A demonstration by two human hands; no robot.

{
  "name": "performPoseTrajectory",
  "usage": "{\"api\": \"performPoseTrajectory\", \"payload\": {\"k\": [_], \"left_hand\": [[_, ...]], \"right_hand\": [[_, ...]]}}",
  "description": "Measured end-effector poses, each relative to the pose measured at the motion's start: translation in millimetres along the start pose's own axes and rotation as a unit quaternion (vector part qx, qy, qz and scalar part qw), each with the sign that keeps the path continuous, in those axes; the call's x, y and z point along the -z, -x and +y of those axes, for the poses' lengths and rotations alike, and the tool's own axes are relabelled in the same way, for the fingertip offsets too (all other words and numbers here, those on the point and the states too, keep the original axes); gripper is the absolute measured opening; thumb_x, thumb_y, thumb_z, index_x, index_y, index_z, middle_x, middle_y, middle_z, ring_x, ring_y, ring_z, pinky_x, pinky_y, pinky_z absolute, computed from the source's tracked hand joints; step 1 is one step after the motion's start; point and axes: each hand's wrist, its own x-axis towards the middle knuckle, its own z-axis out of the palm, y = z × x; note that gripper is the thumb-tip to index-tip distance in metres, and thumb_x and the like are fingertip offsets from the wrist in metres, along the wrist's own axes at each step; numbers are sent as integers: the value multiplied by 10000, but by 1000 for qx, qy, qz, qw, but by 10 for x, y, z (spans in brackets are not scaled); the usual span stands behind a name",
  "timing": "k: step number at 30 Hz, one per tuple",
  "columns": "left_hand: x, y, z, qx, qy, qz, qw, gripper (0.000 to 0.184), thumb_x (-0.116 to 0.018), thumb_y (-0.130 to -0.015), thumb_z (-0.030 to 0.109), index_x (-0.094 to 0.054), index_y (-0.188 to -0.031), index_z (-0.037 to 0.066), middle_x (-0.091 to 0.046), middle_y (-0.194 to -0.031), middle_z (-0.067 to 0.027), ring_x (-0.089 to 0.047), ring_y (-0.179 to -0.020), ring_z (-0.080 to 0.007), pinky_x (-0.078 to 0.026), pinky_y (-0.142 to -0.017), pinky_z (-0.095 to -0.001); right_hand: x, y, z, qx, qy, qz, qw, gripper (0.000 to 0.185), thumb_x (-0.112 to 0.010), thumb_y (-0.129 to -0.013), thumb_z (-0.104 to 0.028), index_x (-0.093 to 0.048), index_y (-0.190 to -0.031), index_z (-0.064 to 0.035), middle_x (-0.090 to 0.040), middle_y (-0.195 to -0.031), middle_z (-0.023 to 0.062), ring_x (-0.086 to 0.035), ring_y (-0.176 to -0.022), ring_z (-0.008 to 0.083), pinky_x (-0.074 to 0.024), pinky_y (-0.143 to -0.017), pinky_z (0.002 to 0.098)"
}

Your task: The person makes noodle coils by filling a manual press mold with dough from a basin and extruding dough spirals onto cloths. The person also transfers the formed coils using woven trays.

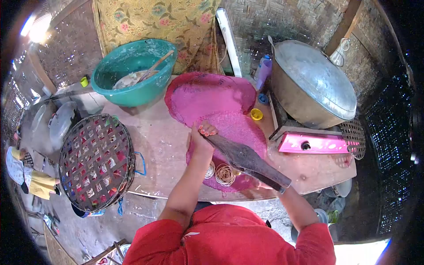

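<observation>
A long dark wooden tool [243,157] lies slantwise over the pink mats. My left hand [205,131] is closed around its narrow upper end, fingers wrapped over it. My right hand [261,183] is at the lower, wider end, mostly hidden beneath the tool, so its grip cannot be made out. Under the tool spreads a pink mat [221,121] with a dark pink edge. Coils of pale rings [225,176] lie on the mat between my forearms, just below the tool. A small yellow cup [256,114] stands right of the mat.
A green basin [132,95] with a pale mass and a stick stands at the back left. A woven basket [97,161] hangs over the left edge. On the right, a large lidded pot [309,84] sits on a pink stove [313,143]. A person [33,174] is at the far left.
</observation>
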Motion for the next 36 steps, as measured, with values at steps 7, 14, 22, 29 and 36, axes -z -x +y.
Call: {"api": "performPoseTrajectory", "payload": {"k": [7,14,22,29,36], "left_hand": [[-13,40,129,-85,-6,33,996,306,-462,-877,236,-373,-587,200,-354,-473,97,-348,-390,-51,-350,-465,-221],[-594,-87,532,-108,-32,-78,990,392,-409,-930,417,-400,-607,194,-373,-452,82,-364,-370,-75,-348,-455,-250],[-1575,45,666,-97,-92,-185,974,459,-357,-948,470,-402,-593,183,-377,-431,68,-366,-356,-87,-350,-441,-267],[-1660,59,653,-47,-117,-246,961,505,-317,-953,497,-392,-572,174,-375,-416,51,-363,-337,-97,-341,-426,-267],[-1644,89,621,-64,-131,-239,960,486,-310,-967,452,-421,-598,156,-413,-421,40,-395,-335,-86,-346,-413,-254]], "right_hand": [[355,-456,341,18,-117,-128,985,756,-333,-831,-703,-459,-1268,-99,-610,-860,161,-588,-594,208,-493,-472,300],[81,-799,356,149,456,4,877,450,-410,-944,-320,-424,-1310,-60,-575,-876,71,-550,-748,140,-453,-607,263],[127,-1073,293,192,627,127,744,263,-435,-891,-208,-579,-1056,-62,-618,-876,122,-570,-771,255,-450,-760,332],[732,-1506,503,341,875,165,302,276,-474,-877,-263,-588,-1029,-63,-608,-946,143,-567,-864,266,-443,-816,359],[448,-1165,349,355,687,126,622,335,-461,-893,-325,-566,-1097,-81,-598,-1072,140,-565,-972,281,-427,-897,380]]}}
